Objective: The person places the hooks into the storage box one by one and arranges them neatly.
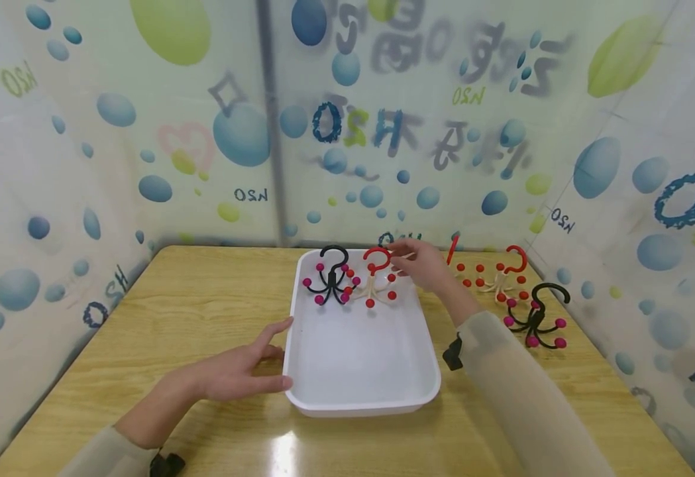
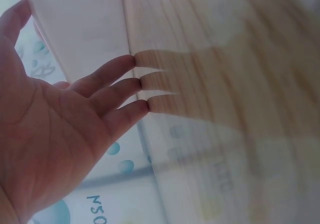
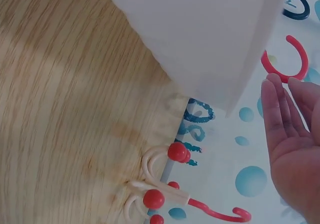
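A white tray (image 1: 362,361) holds a black hook hanger (image 1: 332,279) with pink-balled arms and a cream one (image 1: 371,289) with red balls and a red hook. My right hand (image 1: 421,263) reaches over the tray's far right corner. Its fingertips are right at the red hook (image 3: 304,58), thumb and fingers slightly apart. My left hand (image 1: 234,371) is spread beside the tray's left wall, with fingertips and thumb at the rim. In the left wrist view, its extended fingers (image 2: 112,73) show palm-side against the tray.
Right of the tray, on the wooden table (image 1: 204,298), stand a black hanger (image 1: 536,319), a cream one (image 1: 500,283) and another cream one (image 3: 170,194), partly hidden by my right hand in the head view. Patterned curtains (image 1: 347,165) enclose the table's back and sides.
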`<state>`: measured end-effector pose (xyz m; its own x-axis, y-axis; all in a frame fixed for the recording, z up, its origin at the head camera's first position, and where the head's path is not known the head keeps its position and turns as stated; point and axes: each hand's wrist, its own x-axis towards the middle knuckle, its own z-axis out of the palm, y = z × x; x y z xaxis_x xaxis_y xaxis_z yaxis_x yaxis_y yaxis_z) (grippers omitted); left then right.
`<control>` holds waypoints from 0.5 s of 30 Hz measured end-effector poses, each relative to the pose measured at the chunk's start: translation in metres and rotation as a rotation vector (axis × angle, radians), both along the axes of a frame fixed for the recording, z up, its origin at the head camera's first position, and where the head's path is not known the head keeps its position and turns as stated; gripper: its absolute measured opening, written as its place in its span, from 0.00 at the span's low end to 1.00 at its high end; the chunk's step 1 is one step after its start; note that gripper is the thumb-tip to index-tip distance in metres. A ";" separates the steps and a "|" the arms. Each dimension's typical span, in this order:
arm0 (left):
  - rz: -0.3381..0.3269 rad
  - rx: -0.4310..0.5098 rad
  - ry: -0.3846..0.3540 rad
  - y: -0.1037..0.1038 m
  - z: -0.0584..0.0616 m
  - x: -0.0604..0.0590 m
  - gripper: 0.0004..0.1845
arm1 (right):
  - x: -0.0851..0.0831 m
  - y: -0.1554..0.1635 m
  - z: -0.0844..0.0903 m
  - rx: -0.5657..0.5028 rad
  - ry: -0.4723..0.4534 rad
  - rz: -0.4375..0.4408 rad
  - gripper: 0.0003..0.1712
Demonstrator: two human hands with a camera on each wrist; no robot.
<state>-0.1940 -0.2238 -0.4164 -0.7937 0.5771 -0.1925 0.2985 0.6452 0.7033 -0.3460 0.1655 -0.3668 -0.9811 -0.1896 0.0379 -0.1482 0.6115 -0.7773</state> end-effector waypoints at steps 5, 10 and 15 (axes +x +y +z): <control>0.013 -0.009 -0.011 0.001 0.001 0.000 0.55 | 0.009 0.015 0.007 -0.010 0.018 0.001 0.20; 0.013 -0.008 -0.012 0.001 0.001 0.000 0.55 | 0.022 0.040 0.018 -0.014 0.062 0.010 0.20; 0.009 -0.006 -0.010 0.001 0.001 0.000 0.55 | 0.041 0.071 0.035 -0.015 0.092 0.006 0.20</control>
